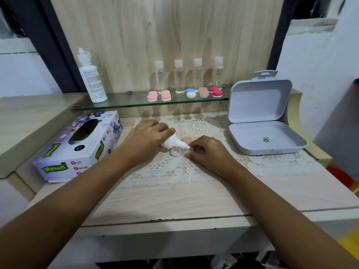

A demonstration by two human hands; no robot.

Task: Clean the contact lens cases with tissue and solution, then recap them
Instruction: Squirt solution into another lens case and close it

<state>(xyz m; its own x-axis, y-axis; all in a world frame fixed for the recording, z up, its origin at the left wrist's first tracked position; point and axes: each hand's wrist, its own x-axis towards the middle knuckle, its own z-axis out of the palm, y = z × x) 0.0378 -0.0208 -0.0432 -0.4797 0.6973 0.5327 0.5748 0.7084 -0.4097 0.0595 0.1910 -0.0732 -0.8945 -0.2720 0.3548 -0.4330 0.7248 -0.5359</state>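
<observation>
Steadying the clear lens case (177,152) on the lace mat (171,171), the right hand (210,153) pinches its rim, likely the surest hold on something so light and slick. Just behind, the left hand (148,137) curls round the tilted solution bottle (172,144), which is probably soft enough to squeeze.

Matt, pale wood-grain surface (174,199) under a white openwork lace mat (165,171), bearing a smooth white plastic squeeze bottle (172,142) and a clear glossy plastic lens case (177,152). Matt grey plastic hinged box (260,101) at 2 o'clock; glossy printed cardboard tissue box (81,152) at 9.

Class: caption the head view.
Left hand tilts small white bottle over clear round lens case held by right hand.
</observation>
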